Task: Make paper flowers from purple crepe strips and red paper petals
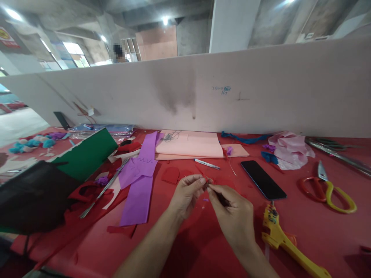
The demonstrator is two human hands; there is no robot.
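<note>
My left hand point(188, 195) and my right hand point(233, 212) meet over the middle of the red table, thumbs and fingers pinched close together. Between the fingertips shows a small red piece point(211, 180), partly hidden and too small to tell its kind. Just beyond the left hand lies a red cut piece with a rounded top point(170, 175). A white pen point(206, 164) rests behind the fingertips. Small purple scraps point(205, 200) lie on the table below them.
Purple sheets point(137, 199), thin metal wires point(104, 188) and a green board point(87, 156) lie left. Pale pink sheets point(188, 144) are at the back. To the right are a phone point(263, 180), scissors point(328, 188), a yellow glue gun point(285, 241) and crumpled pink paper point(290, 150). A white partition point(275, 92) stands behind.
</note>
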